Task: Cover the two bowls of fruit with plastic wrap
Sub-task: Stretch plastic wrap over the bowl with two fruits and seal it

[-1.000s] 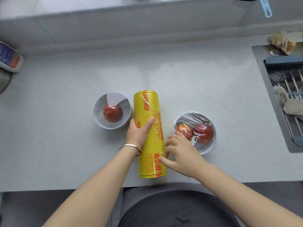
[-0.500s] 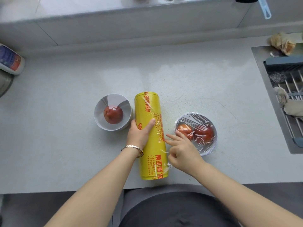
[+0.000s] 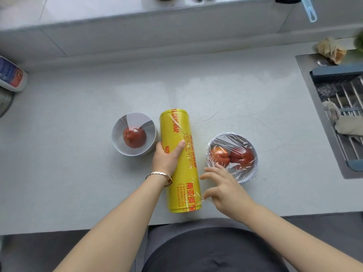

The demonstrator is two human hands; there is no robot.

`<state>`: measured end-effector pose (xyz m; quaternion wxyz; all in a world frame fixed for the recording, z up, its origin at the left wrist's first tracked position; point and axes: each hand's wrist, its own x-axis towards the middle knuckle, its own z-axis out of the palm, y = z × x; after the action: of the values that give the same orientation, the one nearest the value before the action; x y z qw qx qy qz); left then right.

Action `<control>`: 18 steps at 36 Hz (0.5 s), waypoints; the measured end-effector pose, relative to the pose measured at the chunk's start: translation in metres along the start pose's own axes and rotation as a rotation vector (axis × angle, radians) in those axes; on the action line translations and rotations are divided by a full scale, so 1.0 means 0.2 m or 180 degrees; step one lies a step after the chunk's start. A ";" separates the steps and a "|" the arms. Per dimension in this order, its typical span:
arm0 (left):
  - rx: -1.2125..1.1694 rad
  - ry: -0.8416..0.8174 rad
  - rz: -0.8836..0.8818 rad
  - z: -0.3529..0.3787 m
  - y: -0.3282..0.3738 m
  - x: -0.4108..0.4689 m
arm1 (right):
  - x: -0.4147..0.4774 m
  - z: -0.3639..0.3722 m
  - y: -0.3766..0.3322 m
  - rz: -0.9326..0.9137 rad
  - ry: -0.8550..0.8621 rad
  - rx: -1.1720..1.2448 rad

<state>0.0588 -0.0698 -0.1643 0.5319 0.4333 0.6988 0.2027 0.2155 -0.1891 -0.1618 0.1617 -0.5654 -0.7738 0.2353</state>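
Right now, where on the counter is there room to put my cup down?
The widest bare patch of counter is behind the yellow wrap roll, up to the back ledge. There's more left of the uncovered bowl. It's crowded between the roll and covered bowl, where the right hand reaches.

A yellow roll of plastic wrap [image 3: 179, 160] with red lettering is lying on its side at the middle of the grey counter, its long axis running from 12 to 6 o'clock, a loose clear edge of film lifting off its near right end. At its 9 o'clock, just beside its far end, a white bowl [image 3: 117, 143] is sitting upright and uncovered, holding one red fruit [image 3: 134, 138]. At the roll's 3 o'clock, apart from it, a second bowl [image 3: 247, 175] is sitting upright with wrinkled clear film stretched over its rim, showing an orange fruit [image 3: 220, 157] and a red fruit [image 3: 241, 157] touching side by side
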 end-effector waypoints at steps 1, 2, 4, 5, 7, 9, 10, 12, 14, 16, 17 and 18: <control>0.0002 0.0002 -0.0003 0.00 0.00 0.00 | -0.01 0.00 -0.01 0.0070 -0.0046 0.0088; 0.0012 0.0000 -0.0005 0.00 0.00 0.00 | -0.01 -0.01 -0.02 0.0198 -0.0099 0.0229; 0.0023 -0.0027 -0.0001 -0.01 0.00 0.00 | 0.01 -0.03 -0.05 0.0488 -0.0228 0.0502; 0.0015 -0.0041 0.0002 -0.01 0.00 0.00 | 0.02 -0.04 -0.07 0.0577 -0.0330 0.0543; -0.0006 -0.0049 0.0004 -0.01 0.00 0.00 | 0.04 -0.05 -0.10 0.0568 -0.0503 0.0326; -0.0037 -0.0048 0.0001 -0.01 0.01 0.00 | 0.06 -0.04 -0.10 0.0511 -0.0665 0.0143; -0.0045 -0.0054 -0.0005 -0.01 0.01 0.00 | 0.06 -0.02 -0.09 0.0479 -0.0690 0.0135; -0.0035 -0.0059 -0.0014 -0.01 0.01 0.00 | 0.07 0.00 -0.10 0.0414 -0.0599 0.0193; -0.0004 -0.0029 -0.0008 -0.01 0.00 0.00 | 0.07 0.03 -0.10 0.0432 -0.0466 0.0221; 0.0013 0.0017 0.0019 0.00 0.00 0.00 | 0.06 0.06 -0.10 0.0414 -0.0261 0.0128; 0.0029 0.0040 0.0030 0.01 0.00 0.00 | 0.06 0.08 -0.10 0.0382 -0.0168 0.0083; 0.0055 0.0057 0.0036 0.01 0.01 0.00 | 0.07 0.09 -0.10 0.0345 -0.0101 0.0050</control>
<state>0.0616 -0.0699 -0.1643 0.5207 0.4400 0.7027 0.2034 0.1870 -0.1847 -0.1658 0.1408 -0.6013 -0.7427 0.2587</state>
